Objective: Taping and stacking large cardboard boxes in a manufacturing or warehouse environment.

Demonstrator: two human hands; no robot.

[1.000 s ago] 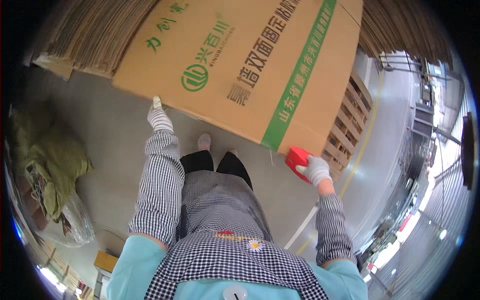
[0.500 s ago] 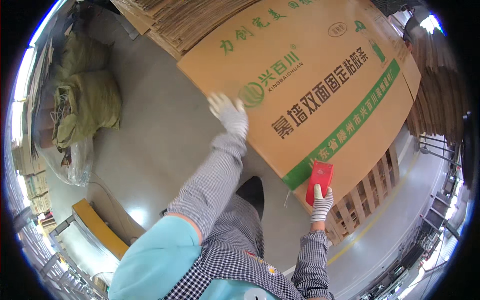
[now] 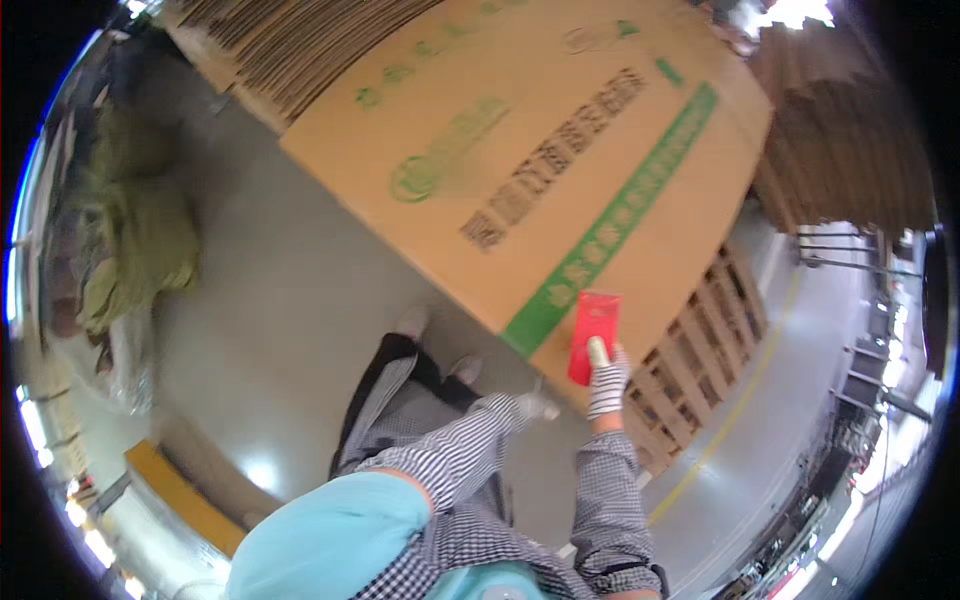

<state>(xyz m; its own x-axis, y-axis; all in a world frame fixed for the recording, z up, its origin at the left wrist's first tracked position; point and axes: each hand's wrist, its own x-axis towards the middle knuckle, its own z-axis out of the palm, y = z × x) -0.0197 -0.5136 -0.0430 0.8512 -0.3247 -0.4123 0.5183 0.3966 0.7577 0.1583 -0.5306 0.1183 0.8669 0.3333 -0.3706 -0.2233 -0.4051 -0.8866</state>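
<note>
A large printed cardboard sheet with green and dark print lies on top in front of me. My right hand, in a striped glove, is closed around a red rectangular block over the sheet's near corner; the thumb lies along the block's face. The block's exact kind does not show. My left hand, in a pale glove, is low beside that same corner, just off the sheet's near edge. Motion smears its fingers, so I cannot make out whether it touches or holds anything.
A wooden pallet shows under the sheet's right side. Stacked cardboard rises behind, with another stack at the far right. Green woven sacks stand at left, and a yellow beam lies at lower left.
My left hand has swung from the sheet's left edge down and right to the near corner. The whole view has shifted; the right hand still grips the red block.
</note>
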